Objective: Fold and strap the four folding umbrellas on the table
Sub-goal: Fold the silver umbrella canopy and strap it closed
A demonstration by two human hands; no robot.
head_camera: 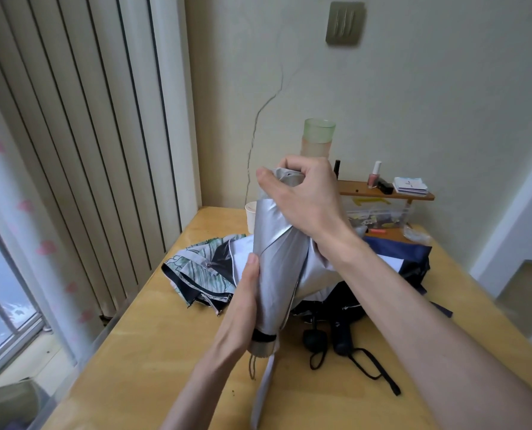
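I hold a silver-grey folding umbrella (278, 259) upright above the wooden table (153, 346). My left hand (244, 302) grips its lower part near the handle, thumb lying up the fabric. My right hand (305, 197) grips the bunched canopy at the top end. Its loose strap (263, 392) hangs down toward the table. Behind it lie a leaf-patterned umbrella (201, 271), unfolded and rumpled, a black umbrella (342, 308) with its handle (342, 338) and wrist loop toward me, and a navy umbrella (404, 252) at the right.
A white paper cup (250, 214) stands at the back. Stacked tinted cups (319, 138), a small wooden shelf (385, 193) with bottles and cards, and a clear box sit against the wall. Vertical blinds (81, 144) and a window are on the left.
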